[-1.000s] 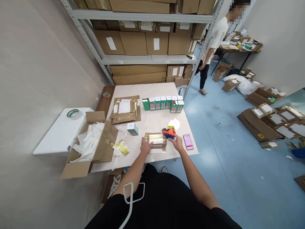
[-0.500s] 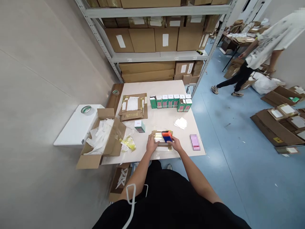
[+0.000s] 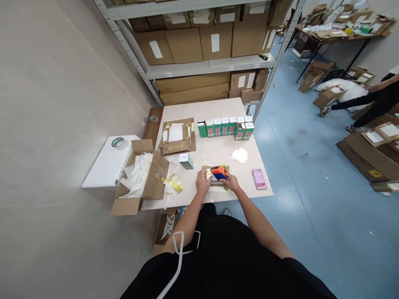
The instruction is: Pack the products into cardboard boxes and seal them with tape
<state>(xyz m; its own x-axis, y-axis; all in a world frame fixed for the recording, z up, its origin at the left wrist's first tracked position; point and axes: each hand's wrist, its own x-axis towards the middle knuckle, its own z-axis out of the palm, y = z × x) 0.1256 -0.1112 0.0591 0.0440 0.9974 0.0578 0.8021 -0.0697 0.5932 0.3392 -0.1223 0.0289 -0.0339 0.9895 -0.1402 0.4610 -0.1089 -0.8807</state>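
In the head view, a small, flat cardboard box (image 3: 215, 189) with shiny tape lies near the table's front edge. My left hand (image 3: 203, 182) grips its left side, thumb on top. My right hand (image 3: 231, 182) is closed around an orange and blue tape dispenser (image 3: 219, 172), tilted over the top of the box. The dispenser hides part of the box, and the fingertips of my right hand are partly covered. A green and white carton (image 3: 186, 161) stands just beyond my left hand. White paper cards (image 3: 240, 155) lie farther to the right.
Green cartons (image 3: 225, 127) stand in a row at the back of the table (image 3: 215, 148). Flattened cardboard (image 3: 177, 137) lies at left. An open box of white paper (image 3: 137, 176) stands by the left edge. Shelving (image 3: 205, 67) rises behind; a person (image 3: 374, 97) is far right.
The view has shifted slightly. The tape dispenser has tilted and turned a little over the box, with both hands keeping their holds. The person in the background has walked farther right, partly out of view.
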